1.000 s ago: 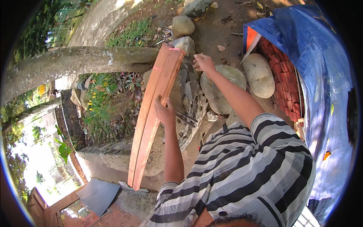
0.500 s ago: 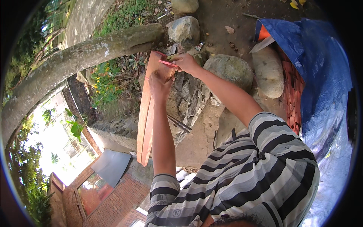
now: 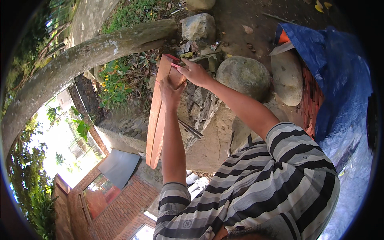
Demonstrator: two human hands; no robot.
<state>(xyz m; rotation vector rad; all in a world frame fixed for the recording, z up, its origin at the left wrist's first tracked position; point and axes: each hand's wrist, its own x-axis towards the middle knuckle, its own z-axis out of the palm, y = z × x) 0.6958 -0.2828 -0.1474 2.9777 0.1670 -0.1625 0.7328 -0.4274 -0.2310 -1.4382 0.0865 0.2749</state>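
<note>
A long reddish-brown wooden plank, with a dark line along its length, runs from beside my left forearm up to the hands. My left hand grips a shorter brown piece of wood against the plank's far part, fingers curled round it. My right hand is at the far end, its thumb on a thin red strip lying across the wood. Its index finger reaches out apart from the thumb; the other fingers are hidden. More red shows along the plank's far edge.
Rounded stones lie to the right, near a blue tarp over stacked red pieces. A curved trunk-like beam crosses the left. Dark thin rods lie right of my left forearm.
The plank's near end has shifted up slightly. My right hand has moved a little down along the strip, covering more of it, and its index finger has straightened. My left hand keeps its grip.
</note>
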